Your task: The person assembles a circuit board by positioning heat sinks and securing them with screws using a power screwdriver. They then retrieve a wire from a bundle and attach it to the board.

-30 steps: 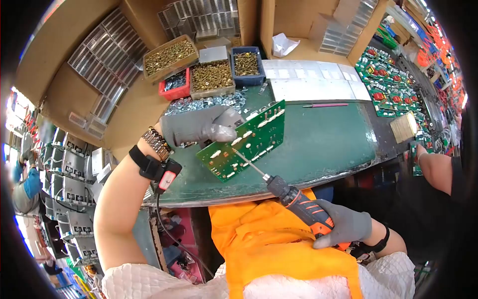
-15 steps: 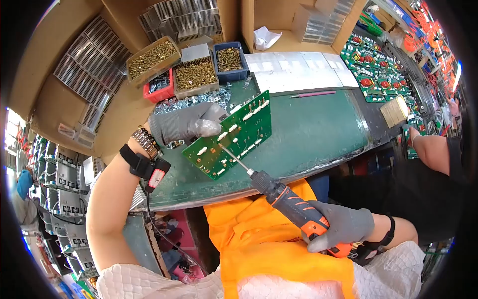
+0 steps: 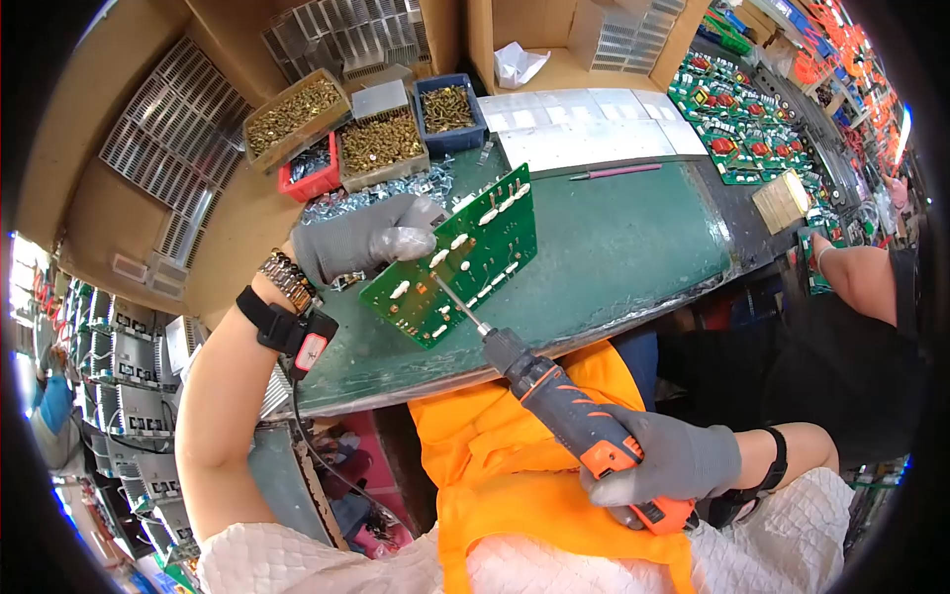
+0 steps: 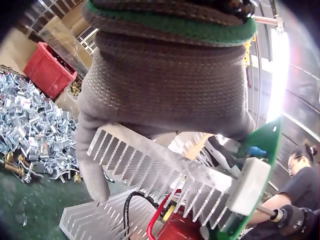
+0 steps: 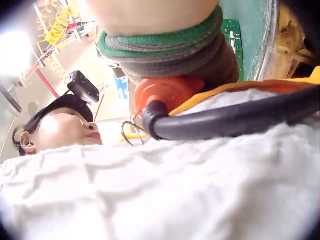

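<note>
My gloved left hand [image 3: 366, 240] grips the upper left edge of a green circuit board [image 3: 500, 241], holding it tilted above the bench with its soldered side facing me. In the left wrist view, finned aluminium heat sinks [image 4: 145, 157] sit on the board's other side under that hand, near a white block-shaped component [image 4: 248, 186] and red and black wires. My gloved right hand [image 3: 678, 457] is wrapped around a black and orange electric screwdriver [image 3: 564, 404]. Its long bit points up and left, the tip right at the board's face near the left hand's thumb.
Behind the left hand stand bins of brass screws [image 3: 381, 144], a blue bin [image 3: 450, 134] and a red bin [image 3: 309, 173], beside a pile of metal clips [image 4: 35, 122]. A pink pen [image 3: 618, 171] lies before white panels [image 3: 594, 129]. More boards [image 3: 732, 139] and another person's arm [image 3: 856, 282] are at right.
The head view has shifted, so the bench scene sits further left and higher. Both hands keep their hold, and the screwdriver's bit stays at the same area of the board.
</note>
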`<state>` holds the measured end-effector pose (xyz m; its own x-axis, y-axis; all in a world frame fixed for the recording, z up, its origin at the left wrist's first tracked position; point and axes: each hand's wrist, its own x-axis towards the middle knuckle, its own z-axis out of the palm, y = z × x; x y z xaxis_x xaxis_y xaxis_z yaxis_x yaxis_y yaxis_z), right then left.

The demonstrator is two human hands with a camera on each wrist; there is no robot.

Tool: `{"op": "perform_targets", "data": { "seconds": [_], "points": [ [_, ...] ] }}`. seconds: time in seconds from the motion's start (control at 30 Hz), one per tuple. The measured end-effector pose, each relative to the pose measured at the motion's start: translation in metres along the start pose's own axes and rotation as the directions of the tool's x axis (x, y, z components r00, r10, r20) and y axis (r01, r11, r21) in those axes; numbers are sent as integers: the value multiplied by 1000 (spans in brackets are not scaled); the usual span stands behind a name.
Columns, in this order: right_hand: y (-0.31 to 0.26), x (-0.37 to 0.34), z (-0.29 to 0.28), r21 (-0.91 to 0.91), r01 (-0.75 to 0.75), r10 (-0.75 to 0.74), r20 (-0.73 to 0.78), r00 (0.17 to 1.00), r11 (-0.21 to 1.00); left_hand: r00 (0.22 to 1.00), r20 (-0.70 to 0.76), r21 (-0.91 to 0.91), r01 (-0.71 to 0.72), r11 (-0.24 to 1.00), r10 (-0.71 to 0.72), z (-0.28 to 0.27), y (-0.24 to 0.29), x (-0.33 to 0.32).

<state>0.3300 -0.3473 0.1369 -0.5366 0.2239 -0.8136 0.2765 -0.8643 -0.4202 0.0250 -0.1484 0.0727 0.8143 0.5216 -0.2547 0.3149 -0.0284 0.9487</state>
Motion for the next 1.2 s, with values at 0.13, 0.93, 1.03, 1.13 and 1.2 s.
{"op": "perform_targets", "data": {
  "seconds": [0.13,0.93,1.03,1.13,1.2],
  "points": [
    [-2,-20,-22,17,-1,-2,170,985,1000,997,33,24,68,997,-69,-9,1,-8],
    [14,-24,-97,-171,412,-430,-83,899,895,638,-762,510,485,710,111,-111,-48,66],
    [-5,-18,-88,-313,387,-431,-85,898,867,682,-731,4,-35,999,27,-83,-6,46],
    [-16,-9,-81,-379,411,-465,-57,884,829,754,-656,-284,-193,939,-43,-18,68,16],
    [-21,-2,-78,-332,455,-486,-11,874,826,799,-598,-471,-288,834,-62,13,74,-1]
  ]
}}
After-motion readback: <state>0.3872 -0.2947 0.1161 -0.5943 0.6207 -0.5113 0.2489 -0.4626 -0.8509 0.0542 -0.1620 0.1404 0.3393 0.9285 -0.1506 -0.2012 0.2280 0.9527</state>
